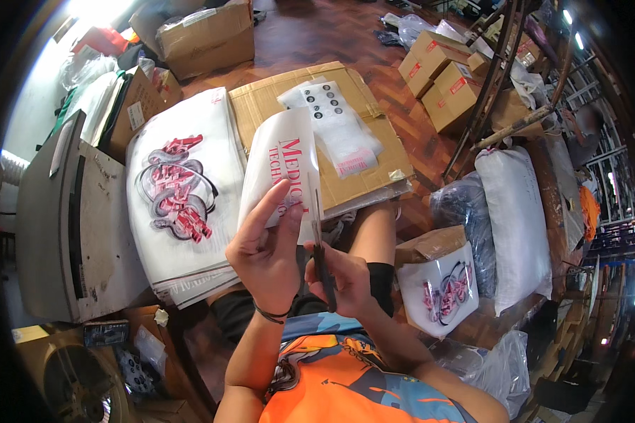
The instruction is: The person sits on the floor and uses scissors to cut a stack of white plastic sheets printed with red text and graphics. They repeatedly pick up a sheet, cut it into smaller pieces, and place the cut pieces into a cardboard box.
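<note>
A curved translucent sheet with red lettering point(280, 153) is held up between the thumb and fingers of my left hand point(267, 254). My right hand point(341, 275) grips a pair of dark-handled scissors point(320, 254), whose blades point up along the sheet's right edge. Behind it, smaller printed film pieces point(344, 129) lie overlapping on a flattened cardboard box point(264, 92). On the left lies a stack of large white sheets point(190, 127) printed with a red and grey snake design. Whether the blades are parted is hard to tell.
A grey metal cabinet point(47, 211) stands at the left. Cardboard boxes point(450, 100) sit on the parquet floor at the upper right. A white sack point(513, 227) and an open carton holding a printed sheet point(439, 291) are to the right. A person point(584, 132) is at the far right.
</note>
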